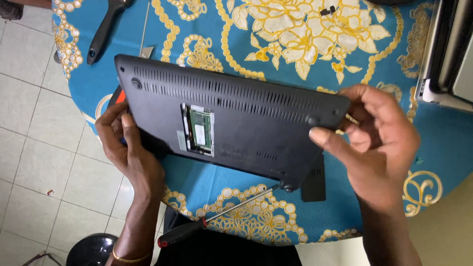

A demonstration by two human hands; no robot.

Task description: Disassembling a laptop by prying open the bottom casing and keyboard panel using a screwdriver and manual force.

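Tiled pale floor (29,148) shows at the far left, beside a round surface (433,143) covered in a turquoise cloth with yellow and white flowers. Near the surface's upper left edge lies a black-handled tool (103,32). Below it, the left hand (125,143) is closed around the left edge of a black plastic laptop base (246,98), turned underside up, thumb lying on top. The base lies across the middle of the surface, between both hands, with an open rectangular hatch showing a green memory board (201,130). In front of it, near the surface's edge, rests a long screwdriver with a black and red handle (207,222), and a small black plastic cover (314,184) sits just beside the base's right corner. The right hand (377,143) grips that right end, thumb pressed on top. A silver and black device (446,54) lies at the far right.
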